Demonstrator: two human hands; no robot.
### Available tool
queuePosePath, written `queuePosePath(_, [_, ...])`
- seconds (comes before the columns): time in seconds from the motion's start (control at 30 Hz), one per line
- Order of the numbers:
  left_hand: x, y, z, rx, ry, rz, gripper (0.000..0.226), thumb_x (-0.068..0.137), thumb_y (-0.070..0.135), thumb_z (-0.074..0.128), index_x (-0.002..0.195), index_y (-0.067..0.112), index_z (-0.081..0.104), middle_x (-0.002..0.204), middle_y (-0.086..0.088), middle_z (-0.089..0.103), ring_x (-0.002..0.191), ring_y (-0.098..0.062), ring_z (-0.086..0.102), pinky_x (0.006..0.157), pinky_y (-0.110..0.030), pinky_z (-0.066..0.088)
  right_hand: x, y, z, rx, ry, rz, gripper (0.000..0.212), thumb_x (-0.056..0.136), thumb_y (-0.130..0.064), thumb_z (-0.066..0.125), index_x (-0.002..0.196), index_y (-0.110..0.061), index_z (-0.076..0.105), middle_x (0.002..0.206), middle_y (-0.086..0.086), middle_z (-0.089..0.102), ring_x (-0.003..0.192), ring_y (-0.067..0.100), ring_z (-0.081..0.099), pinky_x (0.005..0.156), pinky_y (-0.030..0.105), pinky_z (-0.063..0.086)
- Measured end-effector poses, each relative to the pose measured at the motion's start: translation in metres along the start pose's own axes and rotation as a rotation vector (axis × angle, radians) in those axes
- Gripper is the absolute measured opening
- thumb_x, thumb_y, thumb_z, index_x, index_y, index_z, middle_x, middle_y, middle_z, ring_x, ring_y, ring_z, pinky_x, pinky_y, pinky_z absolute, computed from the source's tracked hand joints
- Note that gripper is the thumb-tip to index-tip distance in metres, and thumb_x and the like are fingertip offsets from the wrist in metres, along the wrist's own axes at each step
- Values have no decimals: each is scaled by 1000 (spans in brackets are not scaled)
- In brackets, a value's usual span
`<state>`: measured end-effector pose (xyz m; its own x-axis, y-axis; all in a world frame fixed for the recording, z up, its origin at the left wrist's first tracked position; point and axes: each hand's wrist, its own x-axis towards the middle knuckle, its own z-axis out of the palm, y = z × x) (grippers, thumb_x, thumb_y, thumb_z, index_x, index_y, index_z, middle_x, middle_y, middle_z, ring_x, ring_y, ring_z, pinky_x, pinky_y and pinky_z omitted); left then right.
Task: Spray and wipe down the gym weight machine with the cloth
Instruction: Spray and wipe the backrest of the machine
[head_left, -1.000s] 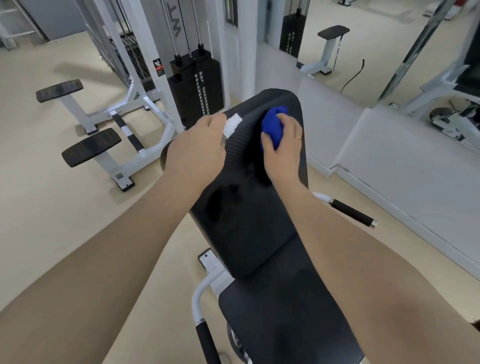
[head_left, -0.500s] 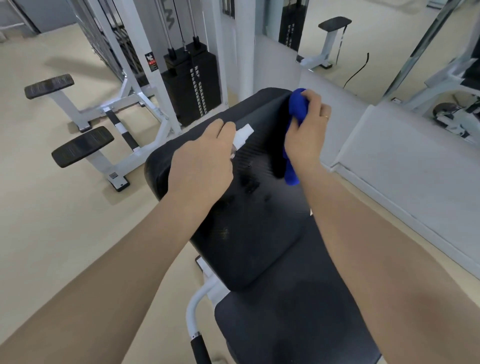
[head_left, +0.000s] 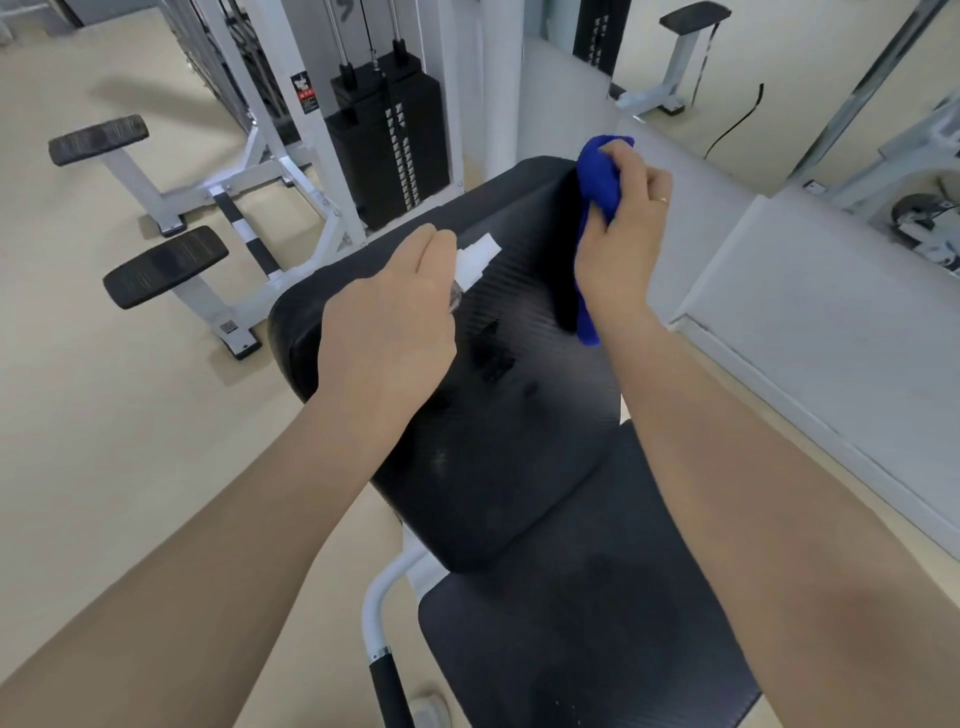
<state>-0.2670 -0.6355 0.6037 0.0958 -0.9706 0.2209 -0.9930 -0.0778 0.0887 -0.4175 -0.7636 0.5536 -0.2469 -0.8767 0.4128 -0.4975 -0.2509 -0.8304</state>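
The machine's black back pad (head_left: 498, 431) tilts up in the middle of the view, with wet dark patches near its centre. Below it lies the black seat pad (head_left: 587, 644). My right hand (head_left: 621, 234) grips a bunched blue cloth (head_left: 597, 182) at the pad's upper right edge, and a strip of cloth hangs down beside the wrist. My left hand (head_left: 389, 322) holds a small spray bottle (head_left: 475, 262) over the pad's left part; its white top points toward the pad's upper middle. Most of the bottle is hidden in the hand.
A black weight stack (head_left: 389, 150) in a white frame (head_left: 296, 135) stands behind the pad. Two black padded rests (head_left: 163, 265) on white legs sit at the left on the beige floor. A low white wall (head_left: 810, 322) and mirror run along the right. A black handle (head_left: 389, 691) sticks out below the seat.
My right hand has carried the blue cloth from the pad's upper middle out to its upper right edge. My left hand with the spray bottle has stayed over the pad.
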Motion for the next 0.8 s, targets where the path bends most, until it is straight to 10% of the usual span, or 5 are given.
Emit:
queuePosePath(0.27, [-7,4,12,147,54,163,47,75,13,60,120,1,57,125,-24,58,40,-28,49,44,-20,20,-49,14,-5,-116,-179,-278,53,71,8,52,121,-11,56,120,17,47,102,32,50,79,38,48])
queuePosePath(0.47, [-5,4,15,160,105,165,48,82,21,33,121,3,54,126,-19,58,40,-26,44,47,-18,12,7,17,-3,-101,-36,-98,52,78,2,48,128,-14,53,116,12,46,99,22,47,79,22,36])
queuePosePath(0.8, [-5,8,12,90,93,130,46,74,11,55,118,-1,58,124,-23,58,41,-31,50,46,-23,22,-52,25,-20,-47,-249,-31,49,77,13,51,124,-4,50,120,15,44,94,22,44,82,28,40])
